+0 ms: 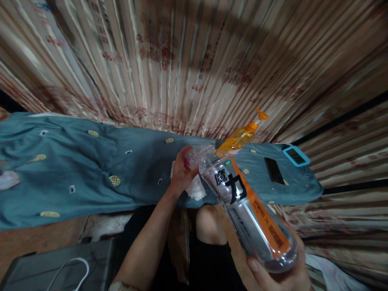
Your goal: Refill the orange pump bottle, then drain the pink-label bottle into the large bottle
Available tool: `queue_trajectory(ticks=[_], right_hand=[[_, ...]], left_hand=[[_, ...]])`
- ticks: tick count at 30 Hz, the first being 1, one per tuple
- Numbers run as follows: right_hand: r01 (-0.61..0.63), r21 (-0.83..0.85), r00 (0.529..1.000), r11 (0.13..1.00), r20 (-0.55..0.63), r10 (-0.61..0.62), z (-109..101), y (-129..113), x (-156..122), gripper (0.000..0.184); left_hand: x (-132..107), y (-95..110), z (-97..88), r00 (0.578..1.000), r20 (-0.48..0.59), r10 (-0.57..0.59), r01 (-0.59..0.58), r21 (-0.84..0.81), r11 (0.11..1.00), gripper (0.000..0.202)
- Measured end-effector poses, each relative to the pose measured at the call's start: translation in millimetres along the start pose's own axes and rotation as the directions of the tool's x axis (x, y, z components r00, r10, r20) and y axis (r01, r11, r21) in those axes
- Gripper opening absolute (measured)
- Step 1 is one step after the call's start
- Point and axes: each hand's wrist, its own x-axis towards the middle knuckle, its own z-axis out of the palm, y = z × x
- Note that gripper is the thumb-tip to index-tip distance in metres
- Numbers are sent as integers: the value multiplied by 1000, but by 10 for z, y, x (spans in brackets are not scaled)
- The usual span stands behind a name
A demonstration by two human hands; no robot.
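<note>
My right hand is wrapped round the base of a clear plastic drink bottle with an orange stripe and black characters, tilted so its neck points away from me. My left hand is closed at the bottle's mouth around a small clear container with something pinkish in it. A white crumpled tissue lies under my left hand on the teal cloth. An orange pump bottle stands just behind the drink bottle's neck.
The teal patterned cloth covers a long low surface before a striped floral curtain. A black phone and a blue-cased device lie at its right end. A dark box with a white cable sits lower left. My knee shows below.
</note>
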Motion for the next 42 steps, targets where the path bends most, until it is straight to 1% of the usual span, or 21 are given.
queue_trajectory(ticks=[5,11,16,22,29,31,35,42], right_hand=[[-4,-24,1000,1000,-14,3,-7,-1,0,97],[37,-27,999,999,-14,-37,-12,16,8,100],[5,-21,1000,1000,-20,-6,-12,39,7,101],[34,-32,999,999,-26,-35,-4,-13,21,96],[18,-35,999,999,-46,-20,19,-96,21,93],[-2,-32,999,999,-51,0,27,-133,16,95],[-80,19,995,997,-57,81,52,-219,8,105],[-80,59,994,995,-70,84,81,-277,16,107]], left_hand=[[2,29,1,1000,-5,-4,4,20,1000,76],[2,21,5,1000,-10,-5,5,0,1000,77],[-1,4,5,1000,-13,-1,1,-4,1000,76],[4,24,-1,1000,-1,-1,1,-3,1000,76],[9,25,-1,1000,-2,-7,7,-17,1000,77],[7,24,-3,1000,-4,-6,6,-17,1000,77],[6,23,-6,1000,3,-9,9,-18,1000,77],[8,26,0,1000,-7,11,-11,-1,1000,74]])
